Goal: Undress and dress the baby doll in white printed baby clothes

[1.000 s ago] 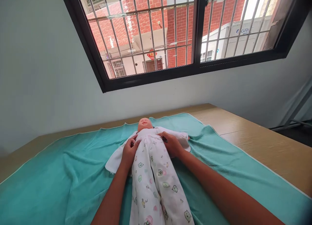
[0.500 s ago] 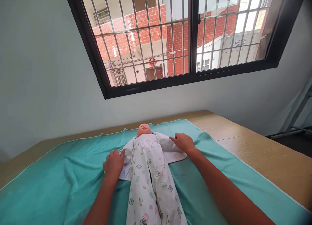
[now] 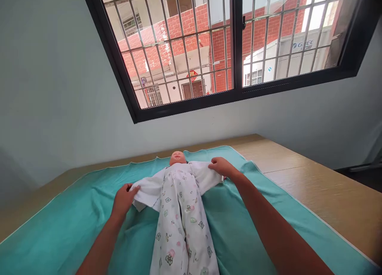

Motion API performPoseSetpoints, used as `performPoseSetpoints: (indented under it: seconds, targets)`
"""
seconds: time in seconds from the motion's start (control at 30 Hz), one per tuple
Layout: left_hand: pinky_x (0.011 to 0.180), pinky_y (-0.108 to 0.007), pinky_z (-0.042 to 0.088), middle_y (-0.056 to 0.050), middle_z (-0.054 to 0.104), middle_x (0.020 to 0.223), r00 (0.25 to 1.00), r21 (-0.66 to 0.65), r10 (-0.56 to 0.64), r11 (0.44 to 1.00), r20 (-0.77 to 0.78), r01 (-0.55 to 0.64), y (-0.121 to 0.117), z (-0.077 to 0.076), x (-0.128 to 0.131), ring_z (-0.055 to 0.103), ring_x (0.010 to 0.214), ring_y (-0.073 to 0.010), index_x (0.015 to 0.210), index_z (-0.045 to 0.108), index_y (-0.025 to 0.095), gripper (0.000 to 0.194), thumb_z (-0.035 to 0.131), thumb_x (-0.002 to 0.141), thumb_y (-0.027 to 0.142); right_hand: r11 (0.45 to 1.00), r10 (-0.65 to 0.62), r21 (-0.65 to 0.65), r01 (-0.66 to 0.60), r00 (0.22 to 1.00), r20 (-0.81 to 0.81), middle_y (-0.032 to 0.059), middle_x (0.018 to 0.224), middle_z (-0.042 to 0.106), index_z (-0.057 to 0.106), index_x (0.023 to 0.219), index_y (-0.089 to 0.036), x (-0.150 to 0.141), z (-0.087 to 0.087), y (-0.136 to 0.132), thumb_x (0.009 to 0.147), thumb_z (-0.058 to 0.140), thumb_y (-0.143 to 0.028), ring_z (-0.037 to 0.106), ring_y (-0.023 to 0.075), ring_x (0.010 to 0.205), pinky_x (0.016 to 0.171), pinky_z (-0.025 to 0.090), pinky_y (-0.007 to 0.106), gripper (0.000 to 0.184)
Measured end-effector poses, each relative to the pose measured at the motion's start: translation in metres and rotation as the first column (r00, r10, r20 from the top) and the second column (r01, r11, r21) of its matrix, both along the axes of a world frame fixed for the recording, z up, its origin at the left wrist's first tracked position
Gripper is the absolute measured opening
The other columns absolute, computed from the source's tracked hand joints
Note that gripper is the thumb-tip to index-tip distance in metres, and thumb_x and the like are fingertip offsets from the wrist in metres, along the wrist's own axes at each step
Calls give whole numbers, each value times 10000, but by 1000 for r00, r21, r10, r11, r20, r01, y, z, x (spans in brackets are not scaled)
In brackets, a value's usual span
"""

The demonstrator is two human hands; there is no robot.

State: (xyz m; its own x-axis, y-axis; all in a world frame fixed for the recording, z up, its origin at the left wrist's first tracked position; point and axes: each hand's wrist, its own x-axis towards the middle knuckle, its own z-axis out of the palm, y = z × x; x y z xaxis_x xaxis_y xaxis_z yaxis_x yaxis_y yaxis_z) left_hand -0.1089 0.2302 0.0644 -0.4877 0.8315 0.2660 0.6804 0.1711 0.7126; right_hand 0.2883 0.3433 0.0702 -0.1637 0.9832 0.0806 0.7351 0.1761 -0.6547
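A baby doll (image 3: 178,157) lies on its back, head toward the wall, on a teal cloth (image 3: 241,227). It wears a white top with wide sleeves, and printed trousers (image 3: 182,219) with small animal figures reach up to its chest. My left hand (image 3: 123,199) pinches the end of the left-side sleeve (image 3: 149,189), drawn outward. On the other side my right hand (image 3: 222,167) grips the right-side sleeve (image 3: 204,175) near its cuff. A bit of the doll's hand shows just beyond that cuff. The trouser ends run out of view at the bottom.
The cloth covers much of a wooden table (image 3: 286,163), whose edge runs down the right side. Behind it stands a pale wall (image 3: 65,88) with a dark-framed, barred window (image 3: 185,104). A dark floor area (image 3: 364,175) shows beyond the table at right.
My left hand has moved outward, pulling the left-side sleeve straighter to the side. My right hand has shifted slightly, and its sleeve now sits higher, with the doll's hand showing. The view has turned a little.
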Motion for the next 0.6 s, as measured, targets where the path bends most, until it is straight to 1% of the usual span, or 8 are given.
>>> performPoseSetpoints:
  seconds: [0.07, 0.17, 0.23, 0.3, 0.33, 0.37, 0.5, 0.6]
  targets:
    - [598, -269, 445, -34, 680, 781, 994, 167, 23, 985, 104, -40, -6, 21, 21, 590, 712, -201, 825, 630, 170, 362, 602, 696, 507, 998, 60, 14, -59, 940, -336, -12, 658, 525, 517, 713, -185, -7, 7, -5, 739, 519, -307, 441, 114, 564, 502, 307, 232, 125]
    - [621, -258, 460, -21, 679, 805, 985, 277, -101, 959, 140, 59, -16, 42, 63, 583, 718, -179, 877, 656, 174, 368, 611, 722, 505, 984, 154, 41, -173, 716, -681, -20, 684, 522, 513, 753, -182, -33, 13, -19, 722, 553, -313, 452, 109, 592, 530, 344, 221, 141]
    - [614, -258, 465, -22, 684, 783, 934, 178, -344, 929, 96, 324, -23, 50, 92, 587, 702, -181, 846, 681, 181, 330, 627, 722, 482, 945, 282, 79, -318, 669, -688, -5, 760, 576, 565, 815, -181, -55, 16, -32, 729, 581, -316, 509, 127, 664, 579, 387, 229, 161]
    - [622, -257, 472, -23, 689, 769, 762, -41, -639, 763, 106, 645, -29, 53, 112, 594, 706, -184, 796, 705, 194, 258, 642, 726, 434, 845, 490, 121, -521, 663, -566, 1, 820, 623, 619, 839, -190, -69, 19, -42, 728, 629, -331, 547, 148, 740, 629, 414, 241, 180]
    - [635, -257, 478, -23, 692, 775, 685, -114, -715, 675, 141, 729, -31, 54, 116, 598, 716, -183, 792, 713, 200, 234, 636, 739, 414, 788, 580, 126, -603, 656, -483, 1, 831, 639, 642, 834, -196, -72, 21, -46, 729, 648, -347, 558, 154, 761, 643, 419, 245, 184]
    - [651, -259, 484, -24, 693, 788, 656, -136, -736, 642, 170, 755, -32, 53, 117, 603, 727, -182, 805, 716, 202, 229, 620, 759, 404, 755, 631, 125, -644, 661, -407, 0, 834, 651, 659, 831, -202, -71, 22, -47, 731, 661, -366, 565, 158, 763, 642, 419, 246, 193]
    - [720, -308, 516, -61, 700, 919, 842, 29, -523, 851, 129, 524, -26, 39, 100, 632, 816, -211, 931, 703, 191, 320, 570, 804, 453, 856, 517, 103, -507, 840, -165, 0, 803, 673, 684, 837, -222, -49, 25, -42, 659, 731, -452, 567, 155, 668, 549, 378, 244, 295]
    - [923, -391, 485, -93, 645, 1178, 831, 40, -556, 830, -8, 556, -29, 13, 94, 592, 1079, -271, 1081, 677, 224, 402, 645, 755, 457, 840, 543, -53, -540, 837, 69, -5, 630, 632, 657, 638, -203, -42, 26, -44, 518, 799, -526, 528, 143, 545, 497, 341, 250, 373]
